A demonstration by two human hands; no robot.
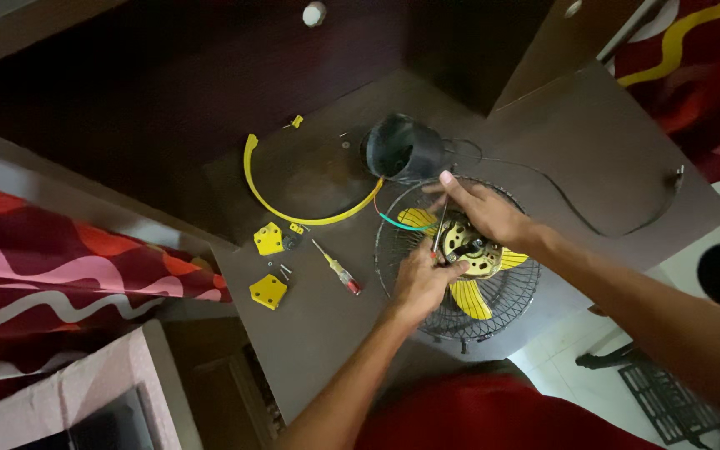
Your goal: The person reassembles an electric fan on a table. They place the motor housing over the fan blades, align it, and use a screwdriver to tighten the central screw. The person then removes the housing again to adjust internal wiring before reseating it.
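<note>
A round black wire fan guard (510, 304) lies flat on the dark brown table (593, 150), with yellow blades (470, 298) and a yellow and metal motor hub (465, 243) in its middle. My left hand (420, 280) grips a thin screwdriver (439, 227) upright against the hub. My right hand (483, 210) rests on top of the hub and steadies it. A black motor housing (402, 148) stands just behind the guard, with green and orange wires (393, 218) running to the hub.
A curved yellow plastic ring strip (268, 200), two yellow brackets (268, 292), small screws (283, 270) and a red-and-yellow screwdriver (339, 271) lie left of the guard. A black cord (593, 227) trails right. Red patterned fabric (52, 267) is at the left.
</note>
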